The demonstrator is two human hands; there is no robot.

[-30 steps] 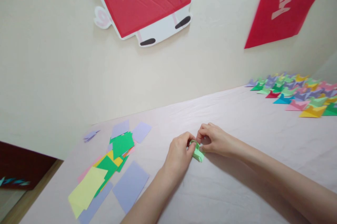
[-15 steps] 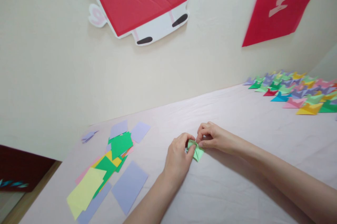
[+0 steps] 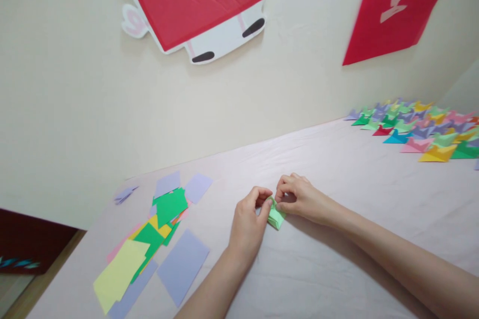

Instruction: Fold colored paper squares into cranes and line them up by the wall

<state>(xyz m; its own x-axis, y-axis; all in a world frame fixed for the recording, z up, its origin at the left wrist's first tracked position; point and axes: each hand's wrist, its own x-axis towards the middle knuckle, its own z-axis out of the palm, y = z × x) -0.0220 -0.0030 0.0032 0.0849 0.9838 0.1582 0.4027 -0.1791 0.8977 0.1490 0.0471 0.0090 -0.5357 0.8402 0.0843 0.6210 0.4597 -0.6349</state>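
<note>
A small piece of light green folded paper [image 3: 277, 217] is held between my two hands, just above or on the pale cloth. My left hand [image 3: 250, 216] pinches its left upper edge between thumb and fingers. From the right, my right hand [image 3: 299, 196] grips the opposite upper edge with thumb and forefinger. Layers of the paper stand slightly apart at its lower tip. My fingertips cover its top corners, so the folds there are partly hidden.
Loose paper sheets in yellow [image 3: 119, 271], green [image 3: 171, 207] and lavender [image 3: 183, 266] lie at the left. Several rows of folded paper figures [image 3: 415, 132] stand at the far right. Behind the cloth-covered surface [image 3: 318, 269] rises a wall [image 3: 262, 99] with red decorations.
The green paper looks narrower now, its flaps drawn closer together. Both hands have shifted slightly left, and my left thumb has moved up to the paper's top edge.
</note>
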